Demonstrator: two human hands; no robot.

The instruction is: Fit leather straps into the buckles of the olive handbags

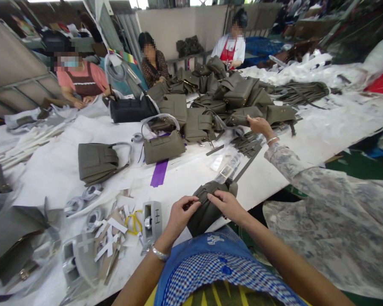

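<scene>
An olive-grey handbag [204,216] rests at the table edge against my apron. On its upper left side, my left hand [187,209] pinches the edge of the bag with bent fingers. My right hand [225,203] lies over the bag's top, thumb and fingers closed on its flap or strap. The fingertips of both hands are close together on the bag. Just beyond it lie a clear plastic packet with a buckle frame [226,171] and a dark strap [247,165].
Several finished-looking bags pile up [236,91] at the table's middle. Tape dispensers [151,221], yellow-handled scissors [134,223] and paper scraps [110,238] sit to the left. A co-worker's patterned sleeve [287,163] reaches in from the right. Three people sit across the table.
</scene>
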